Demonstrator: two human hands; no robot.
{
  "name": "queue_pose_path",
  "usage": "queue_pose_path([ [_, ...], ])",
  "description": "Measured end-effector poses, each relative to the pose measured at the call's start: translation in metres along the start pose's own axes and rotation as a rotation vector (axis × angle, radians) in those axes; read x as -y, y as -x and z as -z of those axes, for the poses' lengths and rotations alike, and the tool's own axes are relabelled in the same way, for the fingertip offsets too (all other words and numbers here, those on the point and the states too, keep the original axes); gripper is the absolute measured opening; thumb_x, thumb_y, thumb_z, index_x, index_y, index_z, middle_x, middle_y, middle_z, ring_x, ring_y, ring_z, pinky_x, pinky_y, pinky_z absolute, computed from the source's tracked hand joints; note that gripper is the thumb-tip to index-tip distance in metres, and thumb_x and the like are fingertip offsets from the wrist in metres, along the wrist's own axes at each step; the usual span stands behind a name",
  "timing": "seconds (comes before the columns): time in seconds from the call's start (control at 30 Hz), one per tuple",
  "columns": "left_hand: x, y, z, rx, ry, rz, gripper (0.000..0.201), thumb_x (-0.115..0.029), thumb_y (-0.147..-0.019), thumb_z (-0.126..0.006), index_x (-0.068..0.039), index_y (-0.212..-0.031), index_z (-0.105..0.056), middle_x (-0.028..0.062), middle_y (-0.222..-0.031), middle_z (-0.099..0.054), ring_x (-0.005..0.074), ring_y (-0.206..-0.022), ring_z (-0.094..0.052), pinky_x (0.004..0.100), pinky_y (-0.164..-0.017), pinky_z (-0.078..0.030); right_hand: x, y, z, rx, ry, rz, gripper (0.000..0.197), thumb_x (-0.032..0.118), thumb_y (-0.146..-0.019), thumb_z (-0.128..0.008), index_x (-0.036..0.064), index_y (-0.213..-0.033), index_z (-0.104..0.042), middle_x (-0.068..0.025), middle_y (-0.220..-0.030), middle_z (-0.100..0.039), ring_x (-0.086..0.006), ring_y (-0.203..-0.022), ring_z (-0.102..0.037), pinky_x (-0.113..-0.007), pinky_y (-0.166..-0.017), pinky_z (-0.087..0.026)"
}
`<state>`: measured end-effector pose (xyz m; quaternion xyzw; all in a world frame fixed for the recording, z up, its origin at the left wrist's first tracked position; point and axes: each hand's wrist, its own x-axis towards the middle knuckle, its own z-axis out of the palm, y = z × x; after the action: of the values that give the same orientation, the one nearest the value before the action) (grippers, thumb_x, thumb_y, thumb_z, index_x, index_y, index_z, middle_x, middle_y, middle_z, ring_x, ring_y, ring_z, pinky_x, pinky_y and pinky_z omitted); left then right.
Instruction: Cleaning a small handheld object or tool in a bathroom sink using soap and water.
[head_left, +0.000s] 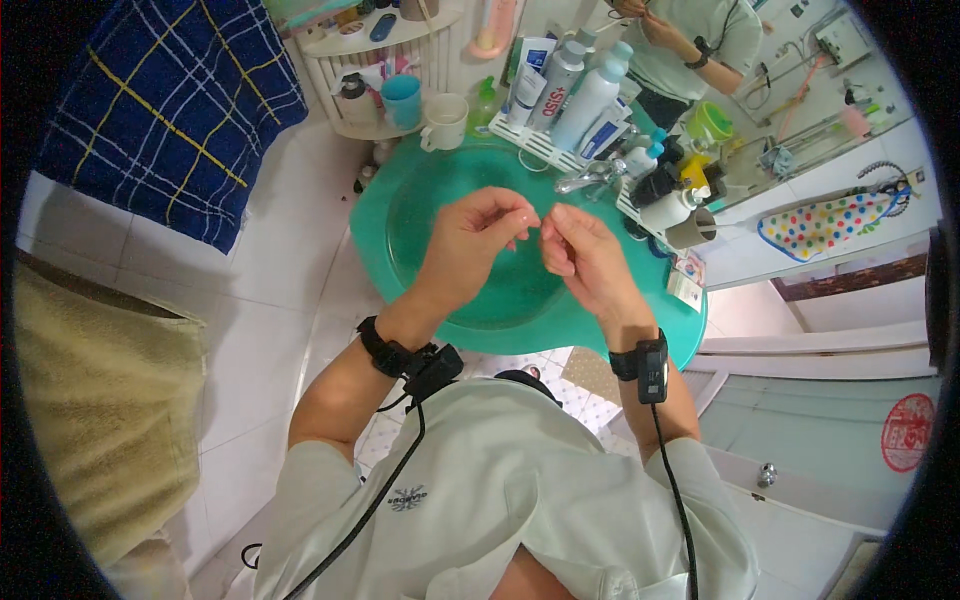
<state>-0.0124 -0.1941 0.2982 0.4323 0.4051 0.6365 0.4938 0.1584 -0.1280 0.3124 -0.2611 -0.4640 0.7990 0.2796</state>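
Note:
Both my hands are raised over the green washbasin (405, 215), their fingertips almost meeting. My left hand (465, 245) is closed, thumb pressed against the bent forefinger. Facing it, my right hand (588, 260) makes a similar pinch with its fingers curled. Anything between the fingertips is too small or thin to make out. Just beyond the right hand is the chrome faucet (592, 178).
A white rack (540, 150) of bottles and tubes lines the basin's back edge, below a mirror (790, 90). A white mug (444, 122) and a blue cup (401, 102) stand at the back left. Towels (170, 110) hang at left. Cables (400, 470) trail from my wrist straps.

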Motion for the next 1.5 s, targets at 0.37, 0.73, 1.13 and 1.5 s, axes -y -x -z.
queue_pose_path([
  [0.37, 0.010, -0.009, -0.015, -0.013, -0.181, -0.169, 0.017, -0.003, -0.090, -0.066, -0.005, -0.107, -0.067, 0.0011, -0.096, -0.066, 0.0071, -0.082, -0.060, 0.0228, -0.071, -0.048, 0.002, 0.002, 0.002, -0.048, 0.040, 0.021, 0.030, 0.032, -0.101, -0.054, 0.0062, -0.087, -0.062, 0.0051, -0.063, -0.044, -0.0056, -0.053, -0.034, -0.022, -0.048, -0.023],
  [0.73, 0.004, -0.010, -0.027, -0.153, -0.329, -0.202, 0.007, -0.009, -0.093, -0.062, -0.003, -0.091, -0.064, 0.0002, -0.078, -0.062, 0.0067, -0.071, -0.055, 0.0233, -0.062, -0.045, -0.007, 0.000, -0.006, -0.175, 0.324, 0.145, 0.031, 0.032, -0.101, -0.054, 0.0066, -0.085, -0.062, 0.0042, -0.064, -0.050, -0.0046, -0.055, -0.041, -0.021, -0.048, -0.029],
  [1.13, 0.005, -0.015, -0.017, -0.090, -0.308, -0.231, 0.017, -0.015, -0.101, -0.048, -0.004, -0.088, -0.052, 0.0006, -0.070, -0.051, 0.0097, -0.064, -0.051, 0.0270, -0.058, -0.041, -0.003, 0.000, -0.001, -0.118, 0.354, 0.070, 0.032, 0.032, -0.102, -0.052, 0.0074, -0.084, -0.063, 0.0047, -0.064, -0.050, -0.0046, -0.056, -0.042, -0.021, -0.050, -0.031],
  [1.5, 0.016, -0.014, -0.008, 0.058, -0.652, -0.131, 0.020, -0.019, -0.099, -0.051, -0.007, -0.084, -0.050, 0.0007, -0.067, -0.047, 0.0107, -0.055, -0.042, 0.0294, -0.050, -0.036, -0.006, 0.006, 0.004, -0.084, 0.350, 0.027, 0.034, 0.033, -0.102, -0.050, 0.0065, -0.083, -0.061, 0.0038, -0.064, -0.049, -0.0066, -0.056, -0.042, -0.023, -0.050, -0.031],
])
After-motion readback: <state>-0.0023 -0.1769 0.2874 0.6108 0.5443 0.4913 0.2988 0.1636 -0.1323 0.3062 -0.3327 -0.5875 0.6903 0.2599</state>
